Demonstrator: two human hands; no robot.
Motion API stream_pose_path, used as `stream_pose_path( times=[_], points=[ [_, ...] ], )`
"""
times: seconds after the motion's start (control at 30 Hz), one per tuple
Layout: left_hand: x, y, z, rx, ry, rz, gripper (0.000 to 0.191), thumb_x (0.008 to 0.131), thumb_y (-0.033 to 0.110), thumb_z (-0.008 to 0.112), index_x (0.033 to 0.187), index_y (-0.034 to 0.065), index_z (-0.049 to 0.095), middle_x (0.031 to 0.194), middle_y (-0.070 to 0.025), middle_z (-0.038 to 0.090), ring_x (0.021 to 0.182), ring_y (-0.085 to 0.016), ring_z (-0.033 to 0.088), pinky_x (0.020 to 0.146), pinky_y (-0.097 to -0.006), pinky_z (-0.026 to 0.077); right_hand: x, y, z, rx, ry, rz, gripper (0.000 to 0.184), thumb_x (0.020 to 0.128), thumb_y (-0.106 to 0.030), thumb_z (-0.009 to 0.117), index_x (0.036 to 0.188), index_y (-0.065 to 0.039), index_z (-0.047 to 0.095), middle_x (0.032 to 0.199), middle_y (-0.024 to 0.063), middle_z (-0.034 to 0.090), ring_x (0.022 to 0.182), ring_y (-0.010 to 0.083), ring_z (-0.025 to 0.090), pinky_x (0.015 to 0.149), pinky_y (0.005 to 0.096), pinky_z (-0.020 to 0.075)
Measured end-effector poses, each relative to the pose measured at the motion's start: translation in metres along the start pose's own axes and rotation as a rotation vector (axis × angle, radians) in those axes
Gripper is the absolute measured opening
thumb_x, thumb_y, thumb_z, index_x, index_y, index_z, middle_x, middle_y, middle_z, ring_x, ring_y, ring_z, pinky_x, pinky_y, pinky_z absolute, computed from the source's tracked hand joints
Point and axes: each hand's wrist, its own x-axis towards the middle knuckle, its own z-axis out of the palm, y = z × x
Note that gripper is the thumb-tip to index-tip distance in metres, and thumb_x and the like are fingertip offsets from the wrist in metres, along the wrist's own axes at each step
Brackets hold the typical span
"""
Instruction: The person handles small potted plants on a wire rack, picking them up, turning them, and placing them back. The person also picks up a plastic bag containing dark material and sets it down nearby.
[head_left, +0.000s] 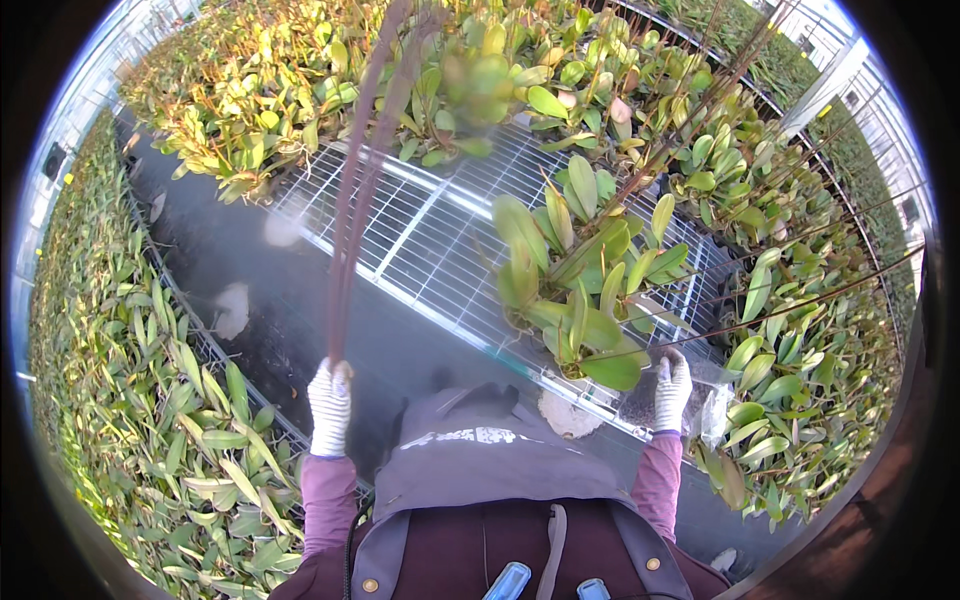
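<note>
My left hand (330, 401), in a striped white glove, is closed around a bundle of long thin reddish-brown rods (351, 232). They stand up toward the top of the view and are blurred. My right hand (673, 390), in a matching glove, has its fingers curled at the front edge of the metal mesh bench (405, 225). A thin brown rod (795, 304) runs past its fingertips; whether they grip it cannot be told. Clear plastic (712, 412) lies beside that hand. Just left of it, a broad-leaved orchid-like plant (585, 285) sits on the mesh.
Dense rows of similar plants (262, 90) cover the far bench, and more plants (780, 382) crowd the right. Another planted bench (202, 450) lies left across a dark walkway (277, 300). A pale post (825, 86) rises at upper right. Thin rods slant over the right-hand plants.
</note>
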Motion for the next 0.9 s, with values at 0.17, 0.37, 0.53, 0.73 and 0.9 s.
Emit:
stream_pose_path(
  times=[0.17,0.37,0.53,0.73,0.9],
  points=[
    [0.049,-0.057,0.062,0.090,-0.296,-0.121,0.036,0.101,0.038,0.056,0.103,0.0042,0.067,0.079,-0.0188,0.068,0.072,-0.037,0.065,0.070,-0.0443,0.051,-0.030,-0.011,0.001,-0.022,0.079,0.113,0.024,0.100,-0.008,0.063,0.123,-0.002,0.065,0.107,0.0055,0.068,0.091,0.0115,0.061,0.083,0.0263,0.0520],
    [0.132,-0.119,0.144,0.125,-0.497,-0.102,0.044,0.101,0.044,0.053,0.108,0.0039,0.069,0.089,-0.0235,0.070,0.086,-0.045,0.066,0.079,-0.0477,0.051,-0.086,-0.041,0.014,-0.124,0.170,0.199,0.025,0.100,-0.008,0.062,0.124,-0.001,0.065,0.110,0.0023,0.068,0.095,0.0116,0.060,0.089,0.0271,0.0498],
    [0.193,-0.152,0.241,0.112,-0.648,0.087,0.048,0.103,0.046,0.049,0.109,0.0031,0.070,0.092,-0.0228,0.070,0.087,-0.041,0.065,0.081,-0.0456,0.048,-0.154,-0.080,0.012,-0.257,0.234,0.388,0.029,0.098,-0.022,0.065,0.122,-0.005,0.067,0.109,0.0111,0.073,0.098,0.0206,0.070,0.090,0.0334,0.0532],
    [0.216,-0.193,0.316,0.424,-0.728,0.047,0.041,0.098,0.027,0.064,0.130,0.0024,0.058,0.107,-0.0246,0.070,0.097,-0.041,0.067,0.085,-0.0467,0.051,-0.170,-0.072,-0.050,-0.278,0.485,0.476,0.025,0.097,-0.012,0.065,0.121,-0.005,0.067,0.108,0.0121,0.072,0.098,0.0230,0.071,0.092,0.0334,0.0533],
    [0.211,-0.172,0.309,0.740,-0.840,0.097,0.046,0.090,0.017,0.069,0.133,0.0036,0.057,0.124,-0.0261,0.063,0.115,-0.042,0.063,0.096,-0.0467,0.053,-0.115,-0.005,-0.111,-0.671,0.404,0.266,0.023,0.098,-0.007,0.059,0.120,-0.007,0.068,0.104,0.0116,0.072,0.093,0.0229,0.068,0.088,0.0322,0.0523]
  ],
)
